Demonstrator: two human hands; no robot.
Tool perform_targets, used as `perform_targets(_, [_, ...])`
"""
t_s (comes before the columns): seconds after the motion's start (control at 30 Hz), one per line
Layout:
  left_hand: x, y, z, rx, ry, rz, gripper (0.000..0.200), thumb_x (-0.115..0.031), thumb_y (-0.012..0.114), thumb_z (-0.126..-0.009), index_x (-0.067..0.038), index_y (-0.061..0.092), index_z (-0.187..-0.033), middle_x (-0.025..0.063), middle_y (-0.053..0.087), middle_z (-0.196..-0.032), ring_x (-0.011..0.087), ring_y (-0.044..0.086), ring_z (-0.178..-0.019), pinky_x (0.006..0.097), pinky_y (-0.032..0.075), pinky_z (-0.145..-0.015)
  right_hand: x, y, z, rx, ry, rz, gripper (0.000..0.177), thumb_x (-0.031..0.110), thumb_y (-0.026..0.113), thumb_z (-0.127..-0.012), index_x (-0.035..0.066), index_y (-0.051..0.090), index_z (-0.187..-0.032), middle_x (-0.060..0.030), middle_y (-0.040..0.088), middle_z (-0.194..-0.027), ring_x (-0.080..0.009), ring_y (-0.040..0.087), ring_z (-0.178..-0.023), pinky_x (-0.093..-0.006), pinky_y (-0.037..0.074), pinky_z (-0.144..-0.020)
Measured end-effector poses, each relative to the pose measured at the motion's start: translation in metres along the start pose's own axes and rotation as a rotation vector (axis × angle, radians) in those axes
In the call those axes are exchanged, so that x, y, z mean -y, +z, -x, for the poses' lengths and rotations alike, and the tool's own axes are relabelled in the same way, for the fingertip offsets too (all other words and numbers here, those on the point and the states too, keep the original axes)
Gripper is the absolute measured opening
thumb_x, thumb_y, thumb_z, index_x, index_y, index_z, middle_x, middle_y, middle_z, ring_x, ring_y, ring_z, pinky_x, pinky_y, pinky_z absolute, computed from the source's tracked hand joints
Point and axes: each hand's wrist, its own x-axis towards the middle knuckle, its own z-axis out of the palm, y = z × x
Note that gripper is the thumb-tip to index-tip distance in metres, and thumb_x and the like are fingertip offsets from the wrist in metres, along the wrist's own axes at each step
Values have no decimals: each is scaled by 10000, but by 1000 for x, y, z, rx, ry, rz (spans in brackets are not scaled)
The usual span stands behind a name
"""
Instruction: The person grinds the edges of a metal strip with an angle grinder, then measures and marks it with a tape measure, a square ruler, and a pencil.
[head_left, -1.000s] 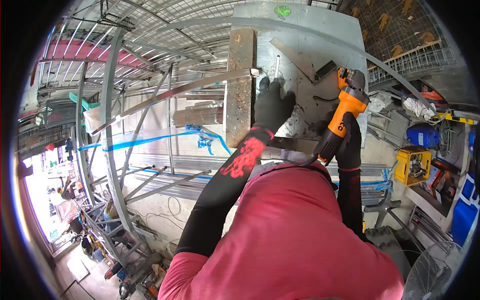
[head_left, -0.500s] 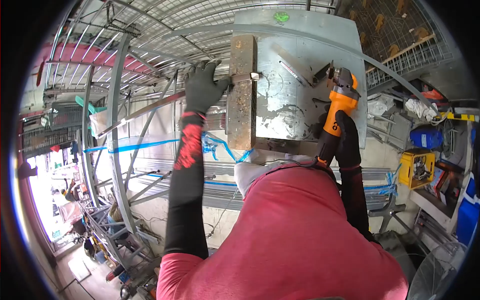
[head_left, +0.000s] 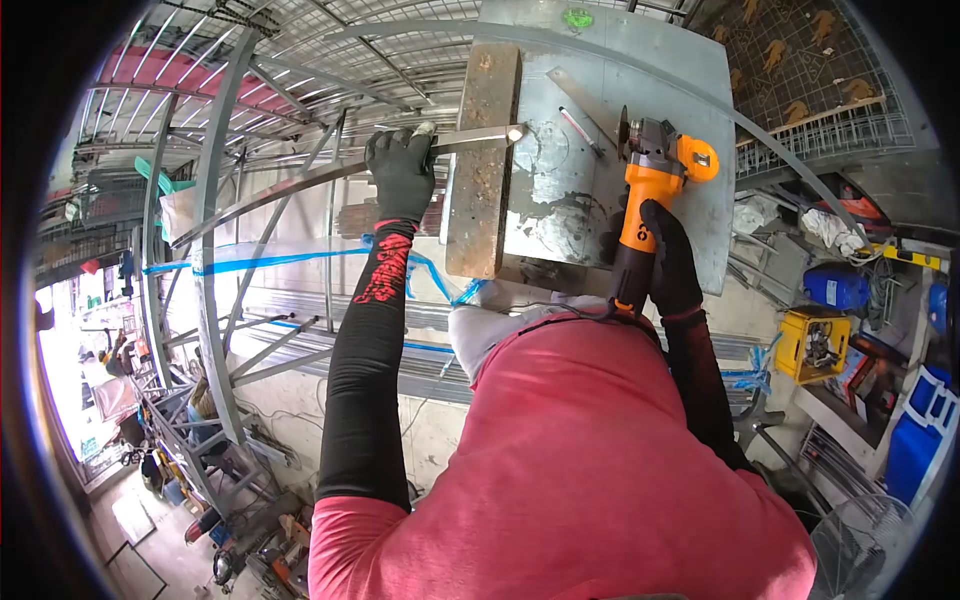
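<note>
My gloved left hand [head_left: 403, 175] is closed around a long square metal tube [head_left: 290, 187], left of a rusty steel beam [head_left: 483, 200]. The tube slants up from the lower left, and its cut end rests across the beam. In my gloved right hand [head_left: 672, 255] is an orange and black angle grinder [head_left: 652, 188], held by its body over the metal-topped table [head_left: 560, 228]. Its disc points up and away from me, to the right of the tube end. A white marker [head_left: 580, 132] and a flat metal strip [head_left: 578, 95] lie beside the disc.
A long curved metal bar [head_left: 640, 72] crosses the table's far side. Steel frames [head_left: 210, 190] with blue tape [head_left: 270, 262] stand on the left. At right are a yellow crate [head_left: 812, 345], a blue container [head_left: 835, 288] and a fan [head_left: 862, 540]. Another person [head_left: 203, 405] is at lower left.
My left hand has gone from spread fingers to a grip on the tube. My right hand has shifted the grinder left and turned it, so its orange guard shows more. The view has moved slightly.
</note>
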Motion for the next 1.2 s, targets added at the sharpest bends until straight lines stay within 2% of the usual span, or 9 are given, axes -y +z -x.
perform_targets(0.17, [-12,-25,-5,-23,62,-144,449,-383,739,-907,-147,734,-1289,135,723,-1160,393,620,-1205,587,407,-1109,-4,-2,4,-12,-110,117,492,395,691,-1043,13,612,-1341,-137,748,-1082,-285,780,-932,-445,658,-830])
perform_targets(0.3, [9,-44,-38,330,61,121,465,-461,787,-865,-133,731,-1189,131,761,-978,382,727,-982,568,544,-922,-7,-4,-1,-18,-65,31,487,402,670,-1062,5,628,-1342,-120,754,-1092,-255,778,-955,-411,650,-847])
perform_targets(0.37, [21,-47,-61,836,-96,241,449,-441,798,-863,-133,731,-1182,145,763,-960,386,734,-968,541,558,-880,-17,-10,-6,-10,-66,15,481,398,653,-1074,3,635,-1348,-115,754,-1100,-243,775,-970,-395,646,-852])
perform_targets(0.47, [31,-25,-49,622,-36,354,379,-362,794,-891,-133,736,-1187,153,752,-934,388,733,-933,517,566,-849,-20,-14,-10,-3,-196,218,450,358,611,-1105,4,644,-1380,-101,748,-1170,-216,754,-1060,-372,617,-933])
perform_targets(0.57, [16,-14,-29,296,53,189,361,-307,786,-902,-170,758,-1236,130,733,-993,358,690,-1012,520,517,-994,-16,-21,-10,76,89,109,418,266,516,-1157,-16,587,-1457,-125,678,-1382,-228,681,-1240,-379,553,-1071])
perform_targets(0.63, [8,-2,-9,-50,56,45,432,-293,794,-882,-207,750,-1303,129,705,-1128,365,623,-1136,554,419,-1113,-45,-42,-19,102,-429,637,392,243,504,-1161,-9,596,-1448,-122,665,-1405,-229,648,-1295,-378,519,-1117])
perform_targets(0.87, [2,-17,-24,163,18,6,448,-330,763,-869,-164,725,-1283,121,707,-1069,379,658,-1091,547,473,-999,-45,-12,-27,32,-261,400,398,307,583,-1118,34,613,-1405,-128,709,-1285,-263,708,-1180,-412,578,-1033])
perform_targets(0.93, [15,-16,-32,313,65,145,343,-250,768,-837,-157,729,-1165,76,726,-926,358,708,-946,514,520,-854,-21,21,-22,24,216,-68,454,405,629,-1080,30,612,-1335,-133,737,-1132,-290,762,-990,-453,642,-871])
perform_targets(1.2, [9,-2,-10,159,36,-61,345,-179,735,-828,-205,706,-1171,77,687,-1155,355,640,-1085,555,450,-973,-65,38,-35,285,470,-481,543,485,661,-1038,45,601,-1351,-143,740,-1065,-334,773,-895,-524,657,-799])
